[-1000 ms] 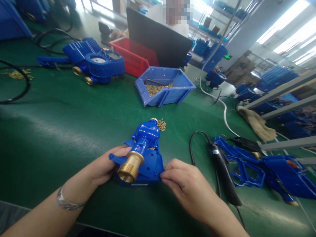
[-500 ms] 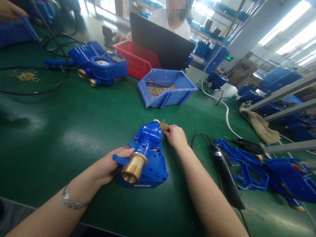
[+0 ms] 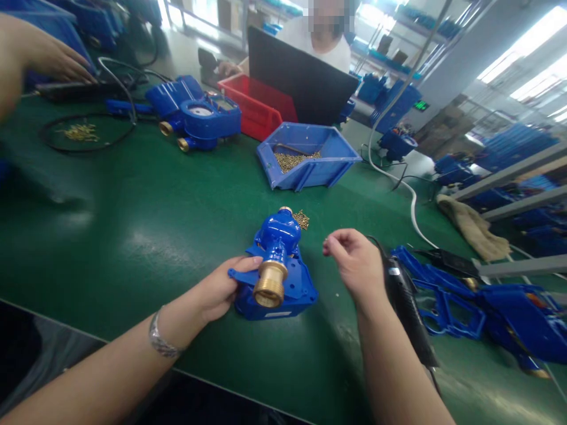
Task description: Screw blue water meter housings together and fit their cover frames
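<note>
My left hand [image 3: 225, 287] is closed on the left side of a blue water meter [image 3: 280, 233], which stands on the green table with its brass threaded end toward me. A blue plastic housing sits under the pipe body. To the right of the meter, my right hand [image 3: 357, 260] is in the air with thumb and fingers pinched together; what is between the fingertips is too small to make out. A small pile of brass-coloured screws [image 3: 302, 220] lies just behind the meter. Beside my right forearm lies a black electric screwdriver [image 3: 405, 304].
Behind the pile stands a blue bin [image 3: 328, 171] of screws, beside a red bin [image 3: 252, 112]. Another water meter [image 3: 199, 121] and loose screws [image 3: 80, 132] are at the left. Blue frames [image 3: 452, 313] lie at right. Another person's hand [image 3: 48, 56] reaches in at upper left.
My right hand has moved from the screw pile to the right, toward me, fingers still pinched. My left hand stays on the water meter. The other person's hand at upper left has come further in.
</note>
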Demonstrator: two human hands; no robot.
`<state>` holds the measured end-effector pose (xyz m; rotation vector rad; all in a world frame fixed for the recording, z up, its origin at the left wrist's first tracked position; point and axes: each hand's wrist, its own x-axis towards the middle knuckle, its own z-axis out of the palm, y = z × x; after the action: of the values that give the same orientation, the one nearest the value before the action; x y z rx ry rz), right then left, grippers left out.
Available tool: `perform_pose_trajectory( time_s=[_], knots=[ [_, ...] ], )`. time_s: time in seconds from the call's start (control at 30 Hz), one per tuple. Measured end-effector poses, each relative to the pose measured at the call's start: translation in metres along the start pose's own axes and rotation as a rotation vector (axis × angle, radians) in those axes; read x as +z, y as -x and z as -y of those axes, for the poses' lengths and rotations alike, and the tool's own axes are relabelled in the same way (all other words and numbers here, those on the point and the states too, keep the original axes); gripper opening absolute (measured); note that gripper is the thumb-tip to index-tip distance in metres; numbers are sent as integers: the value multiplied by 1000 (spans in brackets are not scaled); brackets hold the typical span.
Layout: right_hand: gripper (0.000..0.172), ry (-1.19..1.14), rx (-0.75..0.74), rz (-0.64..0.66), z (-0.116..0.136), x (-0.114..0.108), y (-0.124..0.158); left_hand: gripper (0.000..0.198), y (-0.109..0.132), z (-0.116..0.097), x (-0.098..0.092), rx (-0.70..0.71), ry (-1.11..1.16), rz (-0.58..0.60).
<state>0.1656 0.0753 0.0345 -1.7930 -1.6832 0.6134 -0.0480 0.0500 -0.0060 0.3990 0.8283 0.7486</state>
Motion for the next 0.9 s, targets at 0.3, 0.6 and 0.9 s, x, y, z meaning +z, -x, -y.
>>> perform_pose_trajectory(
  time_s=[0.3, 0.6, 0.9],
  knots=[
    [11, -599, 222, -29, 57, 34, 121, 27, 3, 12, 18, 66, -17, -78],
    [17, -280, 45, -28, 49, 54, 103, 28, 3, 13, 16, 72, -25, -80],
    [17, 215, -38, -80, 38, 7, 105, 24, 6, 10, 16, 29, -22, -39]
  ],
)
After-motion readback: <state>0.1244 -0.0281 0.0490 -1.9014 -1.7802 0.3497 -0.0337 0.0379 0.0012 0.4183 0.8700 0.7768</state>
